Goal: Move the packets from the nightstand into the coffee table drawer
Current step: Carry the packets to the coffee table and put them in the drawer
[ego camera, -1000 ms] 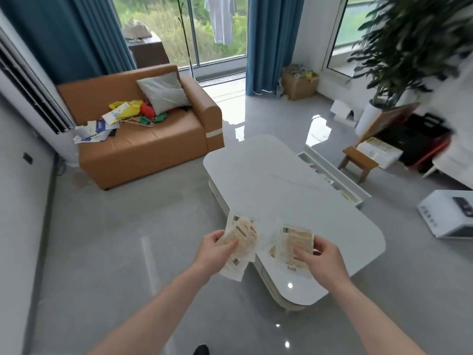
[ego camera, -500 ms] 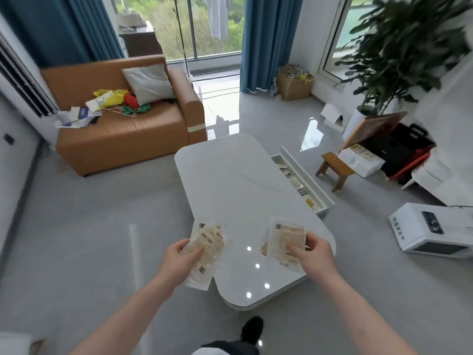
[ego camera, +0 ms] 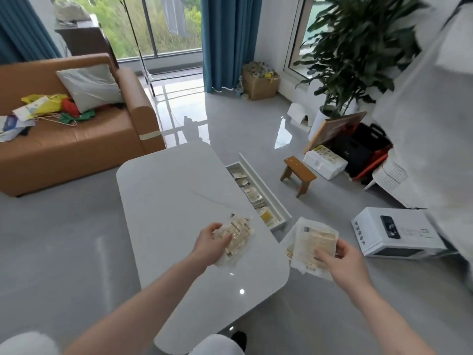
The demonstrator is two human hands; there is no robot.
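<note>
While we stood over the table (ego camera: 179,190), both hands gripped packets.
Our left hand (ego camera: 210,245) held one packet (ego camera: 238,233); our right hand (ego camera: 343,260) clutched a stack (ego camera: 311,242), the open drawer (ego camera: 271,201) at twelve o'clock.

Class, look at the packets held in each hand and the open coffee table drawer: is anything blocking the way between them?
Nothing visible does. The drawer stands pulled out, open on top, already partly filled. The right hand holds its packets near the drawer's near end; the left hand holds packets above the bare tabletop.
</note>
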